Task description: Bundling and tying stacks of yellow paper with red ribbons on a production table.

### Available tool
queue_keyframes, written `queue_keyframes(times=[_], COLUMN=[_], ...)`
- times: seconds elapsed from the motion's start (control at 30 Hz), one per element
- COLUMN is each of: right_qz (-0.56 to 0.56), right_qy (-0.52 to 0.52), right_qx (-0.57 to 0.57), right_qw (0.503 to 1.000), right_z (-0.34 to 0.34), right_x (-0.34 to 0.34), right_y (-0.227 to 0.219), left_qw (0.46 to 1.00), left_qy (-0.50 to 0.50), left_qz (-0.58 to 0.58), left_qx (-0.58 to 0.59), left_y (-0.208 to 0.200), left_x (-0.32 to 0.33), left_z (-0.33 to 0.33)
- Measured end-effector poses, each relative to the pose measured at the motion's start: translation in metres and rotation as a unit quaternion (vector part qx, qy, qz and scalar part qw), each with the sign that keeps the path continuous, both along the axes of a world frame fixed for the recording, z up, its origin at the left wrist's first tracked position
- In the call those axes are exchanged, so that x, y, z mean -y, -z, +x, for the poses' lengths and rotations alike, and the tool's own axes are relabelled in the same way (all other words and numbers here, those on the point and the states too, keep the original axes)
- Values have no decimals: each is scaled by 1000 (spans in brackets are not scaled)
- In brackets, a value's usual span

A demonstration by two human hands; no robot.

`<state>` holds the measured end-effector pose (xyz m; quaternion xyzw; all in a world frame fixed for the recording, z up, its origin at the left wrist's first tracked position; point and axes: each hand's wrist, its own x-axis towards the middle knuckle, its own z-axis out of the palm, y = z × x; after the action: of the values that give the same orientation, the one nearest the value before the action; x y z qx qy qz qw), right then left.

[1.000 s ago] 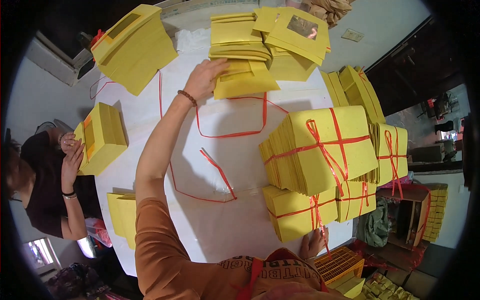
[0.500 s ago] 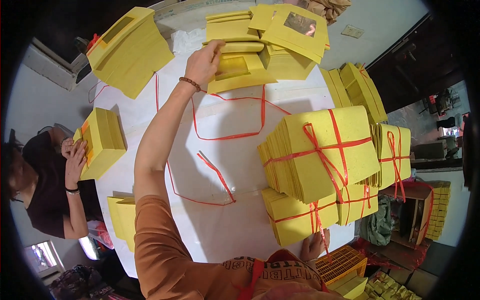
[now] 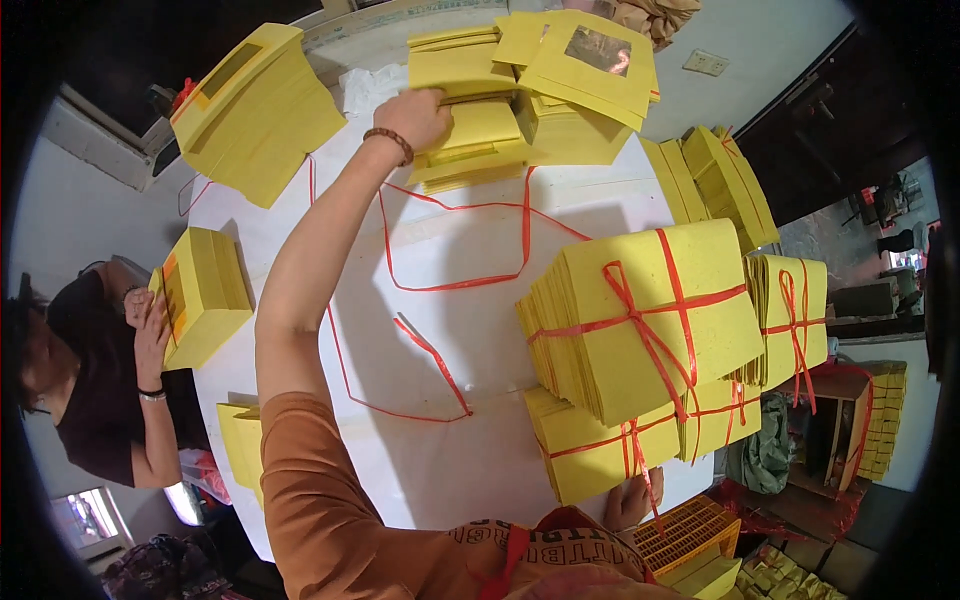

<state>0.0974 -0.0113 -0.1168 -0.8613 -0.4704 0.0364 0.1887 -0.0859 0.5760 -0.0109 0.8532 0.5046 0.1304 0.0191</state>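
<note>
At the far side of the table, my left hand (image 3: 415, 118) is closed at the left end of a stack of yellow paper (image 3: 485, 130). The stack's near layers bend, and the fingertips are partly hidden behind it. My right hand (image 3: 632, 500) rests low beside a yellow paper bundle (image 3: 600, 455) tied with red ribbon; its fingers are mostly covered. On top of that bundle and its neighbour lies a bigger tied bundle (image 3: 640, 310). Red ribbon (image 3: 455, 285) is laid in a loop on the white table between my left forearm and the bundles.
Loose yellow sheets with a shiny square (image 3: 600, 50) top the back pile. A tall yellow stack (image 3: 265, 120) stands back left. At the left edge, another person's hands (image 3: 150, 325) hold a yellow stack (image 3: 210, 300). An orange crate (image 3: 690, 530) sits below the table's right edge.
My left hand has come down slightly and closed at the stack's left end. The near layers, flat with a window showing before, now bend up. My right hand stays by the bundle.
</note>
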Motion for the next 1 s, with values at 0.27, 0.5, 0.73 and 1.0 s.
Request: queue_keyframes(times=[0.27, 0.5, 0.73, 1.0], right_qz=[6, 40, 18, -25], right_qy=[62, 99, 25, -37], right_qx=[-210, -222, -95, 131], right_qw=[976, 969, 995, 990], right_z=[0, -13, -7, 8], right_x=[23, -20, 0, 3], right_y=[23, -18, 4, 21], left_qw=[987, 976, 877, 936], left_qy=[36, -95, -22, -90], left_qz=[-32, 141, -71, -12], left_qx=[153, 138, 475, 340], left_y=[20, 23, 41, 59], left_x=[-84, -70, -97, -112], left_z=[13, 30, 3, 13])
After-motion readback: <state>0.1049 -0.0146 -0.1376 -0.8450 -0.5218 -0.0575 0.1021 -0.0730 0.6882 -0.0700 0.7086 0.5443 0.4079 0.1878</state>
